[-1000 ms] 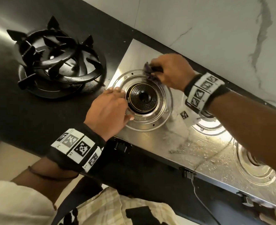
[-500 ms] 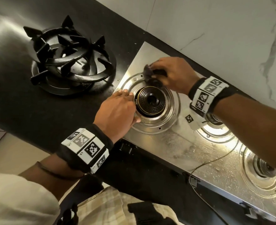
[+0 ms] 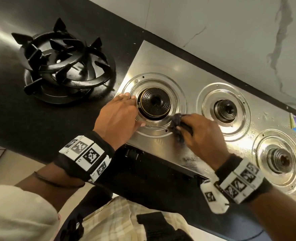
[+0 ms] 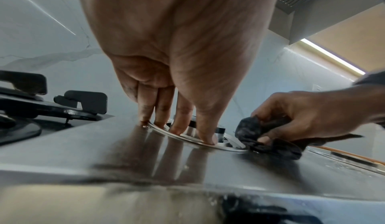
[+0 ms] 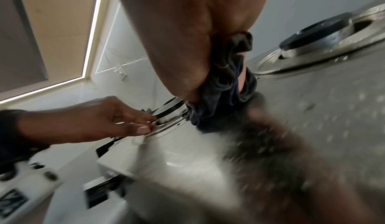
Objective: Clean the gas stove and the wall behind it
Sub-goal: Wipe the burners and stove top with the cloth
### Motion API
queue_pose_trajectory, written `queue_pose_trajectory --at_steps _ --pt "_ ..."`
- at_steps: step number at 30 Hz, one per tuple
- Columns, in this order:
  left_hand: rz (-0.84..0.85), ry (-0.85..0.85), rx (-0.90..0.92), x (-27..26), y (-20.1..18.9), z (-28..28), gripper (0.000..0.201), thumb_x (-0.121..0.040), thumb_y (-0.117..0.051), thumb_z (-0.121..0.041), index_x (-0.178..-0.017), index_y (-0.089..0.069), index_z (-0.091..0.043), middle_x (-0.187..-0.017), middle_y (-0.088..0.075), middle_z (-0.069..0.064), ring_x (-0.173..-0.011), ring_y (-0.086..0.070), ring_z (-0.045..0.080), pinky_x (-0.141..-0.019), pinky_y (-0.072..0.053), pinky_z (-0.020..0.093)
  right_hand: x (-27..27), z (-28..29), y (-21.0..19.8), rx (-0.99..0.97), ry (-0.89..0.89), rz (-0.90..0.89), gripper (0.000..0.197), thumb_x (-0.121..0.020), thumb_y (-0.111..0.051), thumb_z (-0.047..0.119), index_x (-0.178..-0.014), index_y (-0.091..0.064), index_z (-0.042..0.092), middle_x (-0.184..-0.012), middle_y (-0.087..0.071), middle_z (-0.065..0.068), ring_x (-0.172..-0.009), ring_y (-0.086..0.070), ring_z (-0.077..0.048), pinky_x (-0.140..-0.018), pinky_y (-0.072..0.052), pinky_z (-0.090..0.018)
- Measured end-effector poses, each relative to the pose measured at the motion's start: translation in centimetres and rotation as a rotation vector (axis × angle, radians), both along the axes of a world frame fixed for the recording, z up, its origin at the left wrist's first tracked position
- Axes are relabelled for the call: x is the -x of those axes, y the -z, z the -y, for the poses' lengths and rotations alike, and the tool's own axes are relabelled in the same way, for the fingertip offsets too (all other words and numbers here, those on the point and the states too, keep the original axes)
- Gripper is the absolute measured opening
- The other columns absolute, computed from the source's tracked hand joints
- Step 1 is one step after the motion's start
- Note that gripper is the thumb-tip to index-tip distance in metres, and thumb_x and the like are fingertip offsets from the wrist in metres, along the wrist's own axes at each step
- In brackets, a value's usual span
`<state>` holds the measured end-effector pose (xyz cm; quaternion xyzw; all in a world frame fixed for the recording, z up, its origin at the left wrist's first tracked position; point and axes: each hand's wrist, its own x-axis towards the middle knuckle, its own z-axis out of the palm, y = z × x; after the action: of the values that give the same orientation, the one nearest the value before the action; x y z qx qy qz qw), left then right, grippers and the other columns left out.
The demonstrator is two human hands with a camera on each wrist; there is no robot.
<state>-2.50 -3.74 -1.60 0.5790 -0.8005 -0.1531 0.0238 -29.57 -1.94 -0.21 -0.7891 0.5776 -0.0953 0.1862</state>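
Note:
The steel gas stove has three burners with the pan supports off. My left hand rests with straight fingers on the shiny ring plate of the left burner; its fingertips press the plate's rim. My right hand grips a dark crumpled cloth against the near right edge of that ring plate. The cloth bunches under the palm in the right wrist view. The grey marble wall rises behind the stove.
A stack of black cast-iron pan supports lies on the black counter left of the stove. The middle burner and right burner stand bare. Wet smears cover the stove's front right. Black knobs line its front.
My right hand swept the cloth from the far side of the left burner round to its near right side. The left hand stayed on the ring plate. The head view shifted left.

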Motion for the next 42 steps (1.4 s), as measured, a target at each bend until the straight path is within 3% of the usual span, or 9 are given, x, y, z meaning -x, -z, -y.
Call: queue_pose_trajectory --at_steps 5,12,18,23,27,30,32,38,42 --pt "0.018 0.028 0.010 0.1 -0.1 0.0 0.046 -0.095 -0.064 -0.053 -0.117 -0.078 -0.016 -0.142 -0.062 0.007 -0.141 -0.048 0.026 -0.122 -0.027 0.037 -4.7 -2.7 0.7 -0.040 -0.012 -0.047 0.020 -0.099 -0.060 0.035 -0.102 -0.072 0.020 -0.088 -0.064 0.005 -0.072 -0.060 -0.018 -0.064 -0.056 -0.043" --pt "-0.182 -0.034 -0.031 -1.1 -2.1 -1.1 0.048 -0.095 -0.064 -0.028 -0.143 -0.060 -0.022 -0.163 -0.038 0.004 -0.157 -0.021 0.023 -0.128 -0.019 0.050 -7.6 -1.1 -0.9 -0.251 0.071 0.347 0.024 -0.098 -0.070 0.031 -0.121 -0.076 0.029 -0.101 -0.075 0.016 -0.092 -0.068 0.001 -0.084 -0.056 -0.021" --pt "-0.615 -0.133 -0.094 -0.3 -5.6 -5.0 0.063 -0.093 -0.060 -0.056 -0.149 -0.045 -0.030 -0.148 -0.041 -0.014 -0.125 -0.044 -0.005 -0.093 -0.042 0.004 -8.4 -2.0 -3.5 -0.554 0.237 0.827 0.029 -0.108 -0.054 0.022 -0.138 -0.053 0.023 -0.117 -0.074 0.002 -0.109 -0.073 -0.013 -0.092 -0.062 -0.037" --pt "-0.641 -0.093 -0.096 -1.1 -4.4 -4.9 0.055 -0.083 -0.080 -0.038 -0.131 -0.060 -0.022 -0.140 -0.053 -0.011 -0.126 -0.054 0.004 -0.104 -0.047 0.015 -7.1 -1.9 -3.5 -0.803 0.260 1.076 0.028 -0.109 -0.047 0.015 -0.126 -0.067 0.005 -0.121 -0.073 -0.013 -0.115 -0.072 -0.024 -0.094 -0.061 -0.038" --pt "-0.625 -0.109 0.053 -1.1 -3.5 -4.6 0.036 -0.076 -0.088 -0.008 -0.106 -0.071 -0.015 -0.120 -0.068 -0.008 -0.111 -0.065 0.006 -0.098 -0.053 0.023 -5.2 -1.6 -2.4 -0.396 0.081 0.667 0.019 -0.103 -0.062 0.020 -0.110 -0.080 0.017 -0.110 -0.078 0.009 -0.107 -0.071 -0.009 -0.094 -0.059 -0.036" --pt "-0.631 -0.274 0.179 -2.5 -4.0 -2.6 0.030 -0.077 -0.089 -0.010 -0.102 -0.074 -0.018 -0.111 -0.073 -0.008 -0.099 -0.067 0.002 -0.092 -0.050 0.015 -3.1 -0.3 -0.4 0.057 0.017 0.200 0.022 -0.098 -0.068 0.038 -0.108 -0.079 0.021 -0.115 -0.075 0.006 -0.108 -0.067 -0.012 -0.094 -0.055 -0.041" --pt "-0.582 -0.354 0.160 -3.4 -4.5 -0.3 0.035 -0.077 -0.090 -0.016 -0.107 -0.072 -0.021 -0.106 -0.071 -0.012 -0.088 -0.063 -0.003 -0.085 -0.046 0.007 -2.0 0.5 1.5 0.036 -0.006 0.022 0.037 -0.097 -0.064 0.050 -0.116 -0.078 0.023 -0.128 -0.072 0.003 -0.120 -0.062 -0.018 -0.100 -0.051 -0.048" --pt "-0.256 0.034 -0.243 -3.2 -5.4 6.0 0.066 -0.077 -0.087 -0.008 -0.136 -0.063 -0.027 -0.119 -0.062 -0.012 -0.109 -0.053 0.005 -0.091 -0.043 0.017 -0.9 0.6 4.2 0.103 0.045 0.177 0.024 -0.096 -0.074 0.037 -0.113 -0.080 0.021 -0.125 -0.074 0.006 -0.122 -0.064 -0.014 -0.103 -0.051 -0.048" --pt "-0.229 0.132 -0.200 -2.8 -3.8 8.1 0.057 -0.085 -0.073 -0.002 -0.134 -0.068 -0.031 -0.118 -0.074 -0.005 -0.106 -0.066 0.011 -0.090 -0.053 0.026 -1.5 0.3 4.6 0.097 0.076 0.140 0.019 -0.097 -0.071 0.036 -0.109 -0.081 0.024 -0.122 -0.076 0.008 -0.125 -0.064 -0.016 -0.105 -0.049 -0.051"
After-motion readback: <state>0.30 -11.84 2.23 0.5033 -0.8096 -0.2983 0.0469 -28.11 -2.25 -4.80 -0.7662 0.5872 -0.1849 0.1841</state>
